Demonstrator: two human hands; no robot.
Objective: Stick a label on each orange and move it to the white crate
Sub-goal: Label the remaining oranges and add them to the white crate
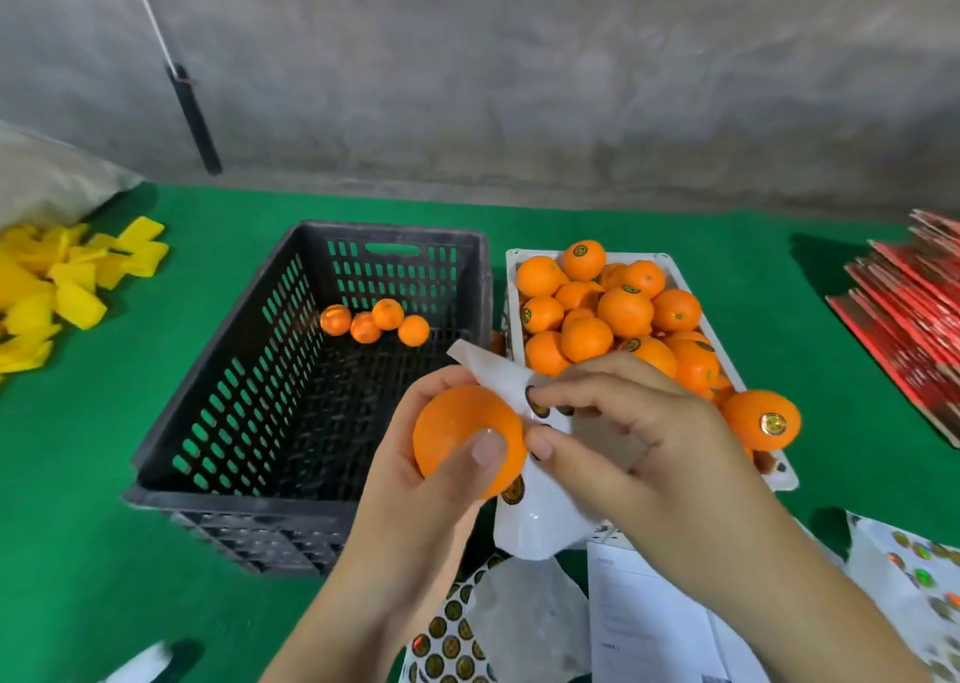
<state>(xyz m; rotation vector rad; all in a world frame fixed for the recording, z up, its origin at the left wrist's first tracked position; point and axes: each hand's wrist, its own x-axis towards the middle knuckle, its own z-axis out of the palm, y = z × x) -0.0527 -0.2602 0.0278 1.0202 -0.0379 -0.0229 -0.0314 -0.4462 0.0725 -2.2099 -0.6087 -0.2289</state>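
My left hand [415,485] grips an orange [457,422] with no label showing, thumb pressed on its front, and a white label sheet [545,506] is tucked behind it. My right hand [623,438] pinches at a round dark-and-gold label [536,403] on that sheet, right beside the orange. The white crate [670,261] at centre right is piled with several labelled oranges; one [761,419] sits at its near right corner. The black crate [311,370] to its left holds several oranges [375,323] at the far end.
More label sheets [452,641] and papers [649,620] lie on the green table below my hands, and another sheet [919,573] at lower right. Yellow foam pieces [57,287] are heaped at the left. Red flat boxes [914,319] are stacked at the right. A grey wall stands behind.
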